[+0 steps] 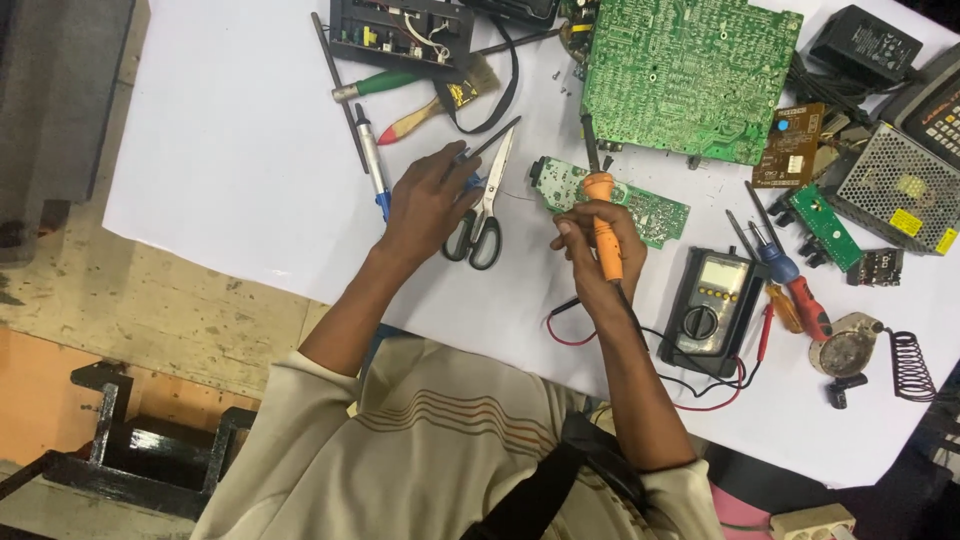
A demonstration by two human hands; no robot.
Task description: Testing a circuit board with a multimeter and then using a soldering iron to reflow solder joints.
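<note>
1. Two hands work apart: our right hand [590,250] is clamped on the orange soldering iron [604,225], its tip meeting the small green circuit board [640,208].
2. Our left hand [430,205] rests on the scissors [485,205], fingers curled around a thin dark tool; how firm the grip is, we cannot tell.
3. We judge the small board light, stiff and fragile, best held by its edges; the iron by its orange handle only.
4. We work on a white sheet [230,150] crowded with a multimeter [712,305], screwdrivers [790,280] and a large green board [690,75]; worn floor [150,320] lies beyond.
</note>
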